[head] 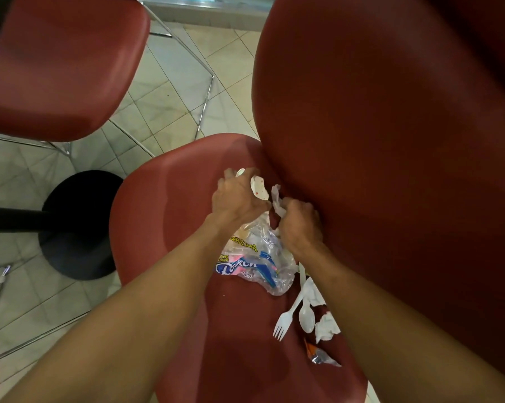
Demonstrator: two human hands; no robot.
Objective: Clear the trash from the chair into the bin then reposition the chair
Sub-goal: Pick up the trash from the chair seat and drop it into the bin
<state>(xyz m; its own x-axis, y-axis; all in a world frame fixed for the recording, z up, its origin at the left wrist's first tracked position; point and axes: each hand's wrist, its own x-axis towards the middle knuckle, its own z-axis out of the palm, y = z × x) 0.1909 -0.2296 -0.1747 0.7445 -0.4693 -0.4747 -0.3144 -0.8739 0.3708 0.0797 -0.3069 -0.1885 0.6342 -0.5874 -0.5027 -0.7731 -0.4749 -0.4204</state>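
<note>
Red chair (172, 228) bears trash: left hand (236, 196) grips spotted paper (258, 189), right hand (299, 225) clutches crumpled tissue (277, 203)

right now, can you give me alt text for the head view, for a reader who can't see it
Two bare hands gather trash on a red chair seat: the left hand holds a crumpled white wrapper, the right hand grips crumpled paper. Still on the seat lie a clear printed plastic bag, a white plastic fork and a spoon.
</note>
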